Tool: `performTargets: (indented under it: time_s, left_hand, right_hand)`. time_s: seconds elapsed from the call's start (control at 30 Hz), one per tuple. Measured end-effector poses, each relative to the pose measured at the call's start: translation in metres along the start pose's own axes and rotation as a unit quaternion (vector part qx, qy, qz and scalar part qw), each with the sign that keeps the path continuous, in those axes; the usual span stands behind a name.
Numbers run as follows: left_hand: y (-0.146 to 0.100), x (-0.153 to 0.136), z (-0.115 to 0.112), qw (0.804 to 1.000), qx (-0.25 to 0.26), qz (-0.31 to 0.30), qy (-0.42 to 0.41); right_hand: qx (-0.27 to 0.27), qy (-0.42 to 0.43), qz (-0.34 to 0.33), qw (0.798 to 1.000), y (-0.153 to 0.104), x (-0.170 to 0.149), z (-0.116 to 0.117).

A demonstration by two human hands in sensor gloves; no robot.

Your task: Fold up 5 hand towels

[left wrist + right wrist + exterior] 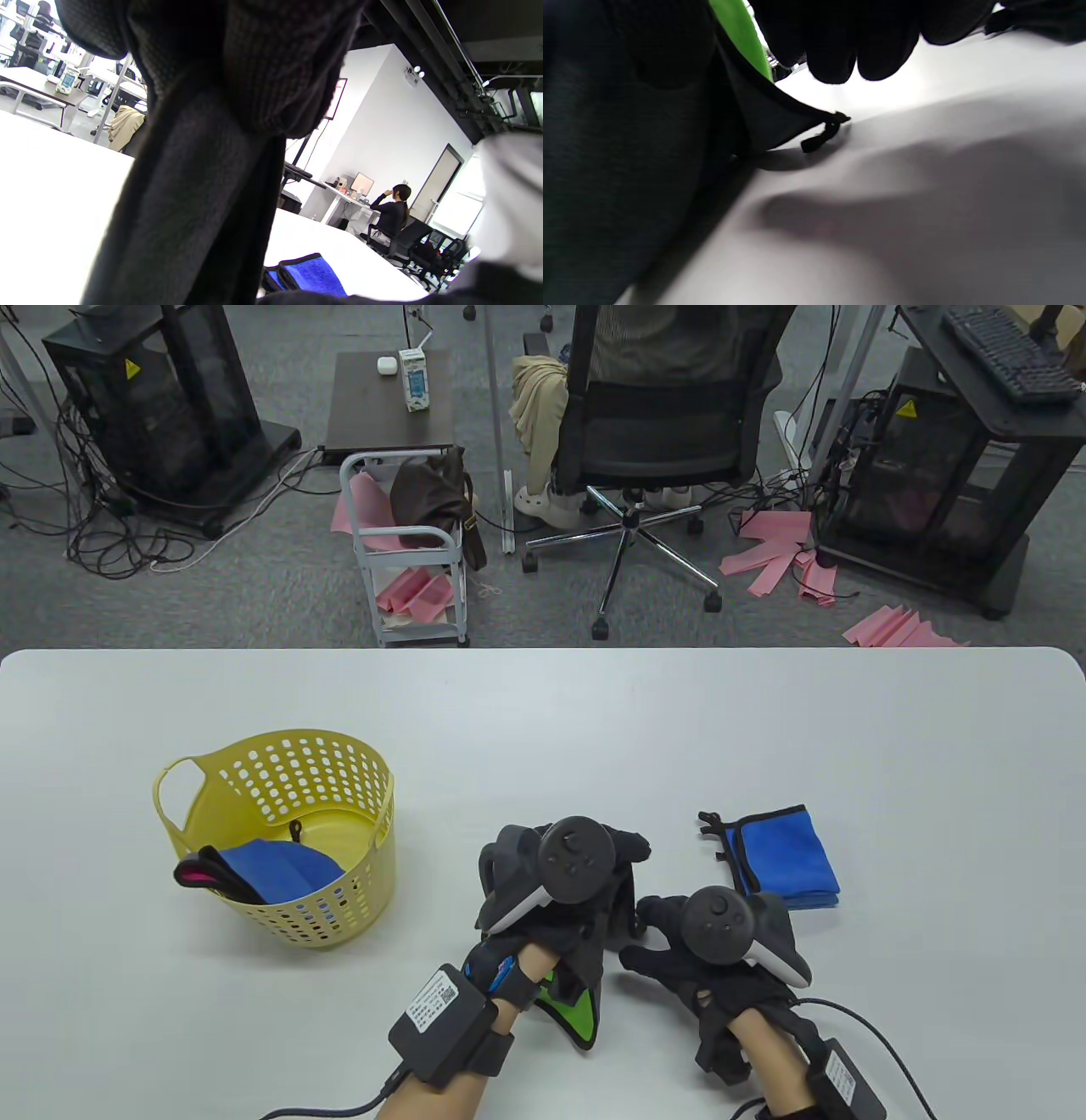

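My left hand (607,857) grips a dark grey towel (585,959) with a green underside (581,1014) and holds it up off the white table (543,729). In the left wrist view the towel (191,190) hangs down from my fingers. My right hand (649,937) is beside the towel's right edge. In the right wrist view its fingertips (848,55) hang free above the table, apart from the towel (628,127), whose corner loop (821,135) touches the table. A folded blue towel (785,857) lies to the right and also shows in the left wrist view (312,275).
A yellow perforated basket (280,780) stands at the left and holds a blue towel (284,869) and a black and pink one (204,874). Beyond the table's far edge are an office chair (662,415), a small cart (407,551) and pink cloths on the floor.
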State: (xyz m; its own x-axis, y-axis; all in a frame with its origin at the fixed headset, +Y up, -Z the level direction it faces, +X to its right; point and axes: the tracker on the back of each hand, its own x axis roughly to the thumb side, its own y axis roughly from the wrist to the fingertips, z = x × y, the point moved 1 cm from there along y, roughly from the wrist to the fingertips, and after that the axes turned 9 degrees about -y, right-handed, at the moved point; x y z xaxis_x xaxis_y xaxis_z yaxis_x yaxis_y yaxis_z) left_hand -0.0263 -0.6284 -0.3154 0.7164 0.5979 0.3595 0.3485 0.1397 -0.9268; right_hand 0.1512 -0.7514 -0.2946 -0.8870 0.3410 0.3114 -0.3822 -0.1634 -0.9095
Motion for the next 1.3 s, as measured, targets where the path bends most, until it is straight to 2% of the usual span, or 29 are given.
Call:
performTargets:
  time_s: [0.1,0.2,0.27,0.33,0.43,0.63,0.73,0.8,0.93,1.1,1.3]
  left_hand:
    - [-0.002,-0.003,0.008,1.000,0.004,0.000,-0.017]
    - [-0.004,-0.006,0.019,0.999,0.009,0.003,-0.032]
    - [-0.006,-0.007,0.024,1.000,0.014,0.006,-0.022]
    - [-0.009,-0.008,0.033,1.000,0.018,0.012,0.003]
    - [-0.015,-0.012,0.045,0.999,0.018,0.017,0.041]
    - [-0.028,-0.010,0.058,0.994,0.007,0.017,0.111]
    - [-0.035,-0.006,0.063,0.992,-0.002,0.021,0.122]
    - [-0.039,-0.004,0.067,0.993,-0.021,0.021,0.118]
    - [-0.043,-0.008,0.072,0.993,-0.065,0.033,0.092]
    - [-0.037,-0.016,0.068,0.989,-0.098,0.055,0.092]
    - [-0.012,-0.022,0.060,0.977,-0.131,0.097,0.139]
  right_hand:
    - [-0.009,0.000,0.000,1.000,0.006,0.002,0.006]
    - [-0.054,0.011,-0.026,0.998,0.013,0.007,0.007]
    - [-0.086,0.010,-0.025,0.996,0.014,0.007,0.003]
    - [-0.087,-0.004,-0.018,0.996,0.012,0.004,-0.006]
    - [-0.095,-0.027,-0.008,0.995,0.006,-0.002,-0.028]
    - [-0.129,-0.164,-0.017,0.978,-0.009,0.011,-0.083]
    - [-0.119,-0.197,-0.032,0.973,-0.019,0.020,-0.110]
    - [-0.085,-0.222,-0.041,0.971,-0.027,0.025,-0.127]
    - [-0.074,-0.229,-0.060,0.969,-0.040,0.029,-0.144]
    - [-0.089,-0.229,-0.056,0.968,-0.041,0.028,-0.149]
    - [-0.093,-0.256,-0.044,0.961,-0.016,0.020,-0.145]
